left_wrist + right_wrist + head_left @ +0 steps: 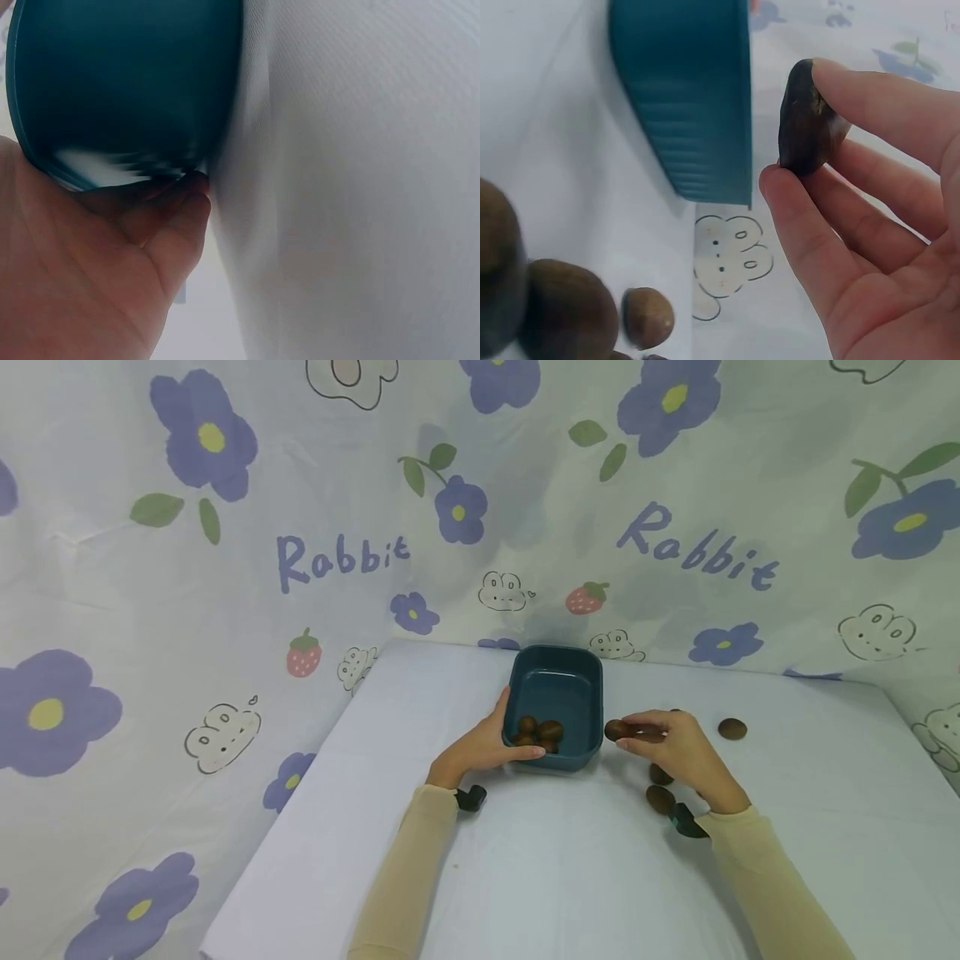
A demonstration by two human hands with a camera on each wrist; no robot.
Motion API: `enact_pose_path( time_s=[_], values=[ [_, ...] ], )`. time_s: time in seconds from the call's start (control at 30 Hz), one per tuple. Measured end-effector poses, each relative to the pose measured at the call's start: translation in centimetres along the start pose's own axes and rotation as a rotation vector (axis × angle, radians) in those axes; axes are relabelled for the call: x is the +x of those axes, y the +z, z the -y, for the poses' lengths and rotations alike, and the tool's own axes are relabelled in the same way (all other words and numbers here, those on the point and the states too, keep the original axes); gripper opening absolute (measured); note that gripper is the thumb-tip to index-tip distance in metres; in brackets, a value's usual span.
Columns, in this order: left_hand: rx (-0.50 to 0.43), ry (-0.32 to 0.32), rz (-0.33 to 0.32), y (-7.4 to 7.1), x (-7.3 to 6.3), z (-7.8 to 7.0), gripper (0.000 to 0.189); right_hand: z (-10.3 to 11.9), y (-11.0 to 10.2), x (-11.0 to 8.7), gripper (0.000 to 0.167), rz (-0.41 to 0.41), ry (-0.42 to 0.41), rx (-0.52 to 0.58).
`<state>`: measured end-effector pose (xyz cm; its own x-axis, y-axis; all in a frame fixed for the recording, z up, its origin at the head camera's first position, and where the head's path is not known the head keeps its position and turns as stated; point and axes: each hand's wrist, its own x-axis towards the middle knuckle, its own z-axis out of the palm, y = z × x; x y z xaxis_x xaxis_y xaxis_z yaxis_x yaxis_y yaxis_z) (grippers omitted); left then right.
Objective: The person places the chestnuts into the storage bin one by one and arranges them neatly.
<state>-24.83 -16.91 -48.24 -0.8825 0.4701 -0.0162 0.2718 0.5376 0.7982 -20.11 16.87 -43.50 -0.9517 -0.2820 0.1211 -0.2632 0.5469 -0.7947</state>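
A deep teal rectangular box (573, 706) stands on the white table, with several smooth brown stones (551, 730) gathered at its near end. My left hand (483, 745) grips its near left corner, thumb over the front rim and fingers along the outer wall. In the left wrist view those curled fingers (176, 232) touch the teal wall. Just outside the right wall, my right hand (678, 747) pinches one dark brown oval stone (806, 120) between thumb and fingertips. The right wrist view shows this stone apart from the box.
More brown stones lie on the table around and below my right hand, one oval stone (661, 799) by the wrist and another stone (732, 728) farther right. Behind the table hangs a white cloth (525, 468) printed with flowers and rabbits.
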Motion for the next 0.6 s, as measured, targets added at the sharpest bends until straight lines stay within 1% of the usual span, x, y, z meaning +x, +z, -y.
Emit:
enact_pose_path(
  time_s=[0.17,0.4,0.6],
  values=[
    [-0.005,0.011,0.001,0.1,0.1,0.1,0.134,0.5,0.1,0.3,0.046,0.002,0.006,0.034],
    [0.013,-0.041,0.002,0.1,-0.1,0.1,0.136,1.1,0.5,0.9,0.047,-0.001,0.001,0.056],
    [0.003,-0.049,0.002,0.0,-0.1,0.0,0.138,1.1,1.2,1.7,0.046,-0.006,-0.006,0.050]
  ],
)
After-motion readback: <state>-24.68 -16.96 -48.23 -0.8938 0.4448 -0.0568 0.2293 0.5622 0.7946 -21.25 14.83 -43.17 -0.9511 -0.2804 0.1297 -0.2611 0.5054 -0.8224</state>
